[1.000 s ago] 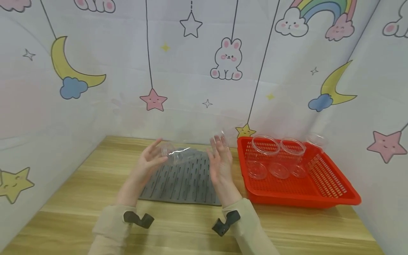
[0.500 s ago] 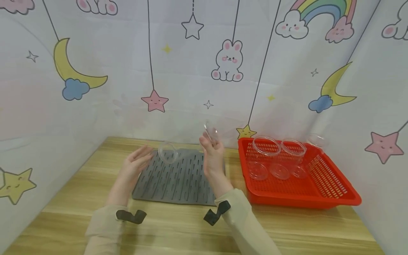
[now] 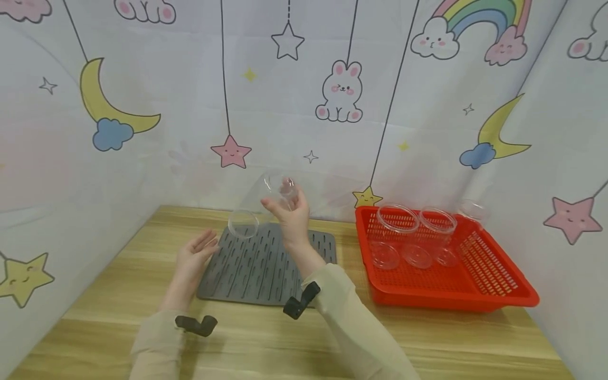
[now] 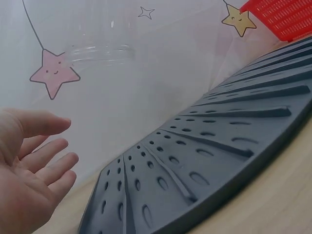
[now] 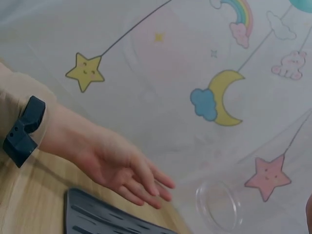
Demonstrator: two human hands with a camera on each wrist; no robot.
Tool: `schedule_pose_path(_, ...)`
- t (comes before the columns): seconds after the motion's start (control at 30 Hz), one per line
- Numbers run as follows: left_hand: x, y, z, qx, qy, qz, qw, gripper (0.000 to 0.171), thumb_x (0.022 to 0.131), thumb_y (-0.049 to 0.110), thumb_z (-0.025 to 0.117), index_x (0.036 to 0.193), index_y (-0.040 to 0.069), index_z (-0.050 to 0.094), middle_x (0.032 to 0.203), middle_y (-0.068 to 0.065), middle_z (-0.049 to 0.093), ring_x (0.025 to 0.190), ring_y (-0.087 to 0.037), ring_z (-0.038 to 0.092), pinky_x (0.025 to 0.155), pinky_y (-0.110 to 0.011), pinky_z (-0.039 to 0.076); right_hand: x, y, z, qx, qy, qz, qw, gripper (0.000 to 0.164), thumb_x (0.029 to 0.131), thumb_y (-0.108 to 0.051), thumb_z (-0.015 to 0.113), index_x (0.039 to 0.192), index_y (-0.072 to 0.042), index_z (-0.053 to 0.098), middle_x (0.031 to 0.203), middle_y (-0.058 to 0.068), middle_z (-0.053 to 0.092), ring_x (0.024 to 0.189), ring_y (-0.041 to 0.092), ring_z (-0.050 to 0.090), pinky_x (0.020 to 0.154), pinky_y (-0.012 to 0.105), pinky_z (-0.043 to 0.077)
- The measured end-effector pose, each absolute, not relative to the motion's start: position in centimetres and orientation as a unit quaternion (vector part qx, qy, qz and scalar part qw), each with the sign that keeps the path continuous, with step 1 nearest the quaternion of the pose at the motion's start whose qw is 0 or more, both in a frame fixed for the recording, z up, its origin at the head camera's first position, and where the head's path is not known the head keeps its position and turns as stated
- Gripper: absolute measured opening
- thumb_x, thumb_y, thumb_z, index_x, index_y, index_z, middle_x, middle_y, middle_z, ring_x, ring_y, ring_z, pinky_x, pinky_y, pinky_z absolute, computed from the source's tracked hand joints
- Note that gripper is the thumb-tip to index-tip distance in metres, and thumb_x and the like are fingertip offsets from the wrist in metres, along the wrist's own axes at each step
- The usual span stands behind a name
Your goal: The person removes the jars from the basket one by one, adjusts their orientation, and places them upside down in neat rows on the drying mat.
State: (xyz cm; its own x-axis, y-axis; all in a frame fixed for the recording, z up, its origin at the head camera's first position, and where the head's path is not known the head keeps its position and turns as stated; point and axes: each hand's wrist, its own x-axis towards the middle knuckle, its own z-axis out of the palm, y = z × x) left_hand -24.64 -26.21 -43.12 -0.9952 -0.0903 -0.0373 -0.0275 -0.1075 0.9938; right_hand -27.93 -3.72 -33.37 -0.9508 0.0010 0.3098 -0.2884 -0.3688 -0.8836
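Observation:
My right hand [image 3: 294, 219] holds a clear, see-through cup [image 3: 258, 203] by its upper end, thumb and fingers around it. The cup is tilted, its round rim [image 3: 244, 224] facing down and to the left above the grey slotted mat [image 3: 266, 269]. In the left wrist view the cup [image 4: 100, 36] hangs high, rim down. My left hand [image 3: 193, 261] stays left of the mat, palm up with fingers loosely extended, apart from the cup and holding nothing. The right wrist view shows that left hand [image 5: 114, 163] and the cup's rim [image 5: 218, 204].
A red plastic basket [image 3: 451, 298] stands on the right of the wooden table [image 3: 256, 343], with several clear cups [image 3: 398, 219] upright in it. Behind the table hangs a white printed cloth [image 3: 275, 105]. Each wrist wears a black camera mount [image 3: 196, 325].
The cup, earlier between both hands and nearly level, now tilts rim down in my right hand. That hand has moved left and up; my left hand has come away to the lower left.

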Motion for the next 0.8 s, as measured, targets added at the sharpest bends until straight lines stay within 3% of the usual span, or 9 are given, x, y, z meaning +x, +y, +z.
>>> schedule_pose_path(0.2,-24.8,-26.6,-44.3,0.046,-0.658,-0.751,0.031,0.064,0.100,-0.001,0.045,0.155,0.001,0.013,0.162,-0.016,0.019,0.149,-0.029,0.023,0.122,-0.035,0.022,-29.0,-5.1,-34.1,0.134,-0.603,0.783,0.079,0.081,0.080,-0.006,0.078,0.149,-0.013,0.038,0.153,0.007,0.042,0.144,0.027,0.037,0.119,0.036,0.033)
schedule_pose_path(0.4,-24.6,-27.0,-45.4,0.069,-0.626,-0.776,0.036,0.065,0.100,-0.003,0.045,0.156,0.002,0.011,0.163,-0.015,0.016,0.150,-0.026,0.020,0.122,-0.030,0.023,-29.9,-6.4,-35.0,0.131,-0.652,0.744,0.067,0.084,0.079,-0.012,0.080,0.151,-0.013,0.036,0.155,0.007,0.040,0.143,0.028,0.038,0.117,0.035,0.035)
schedule_pose_path(0.8,-24.8,-27.3,-46.4,0.069,-0.633,-0.771,-0.002,0.067,0.100,-0.006,0.041,0.156,0.003,0.006,0.164,-0.015,0.011,0.151,-0.027,0.015,0.122,-0.030,0.022,-31.3,-8.2,-37.1,0.118,-0.711,0.691,0.055,0.086,0.078,-0.022,0.083,0.150,-0.013,0.037,0.153,0.006,0.042,0.141,0.027,0.041,0.115,0.039,0.038)
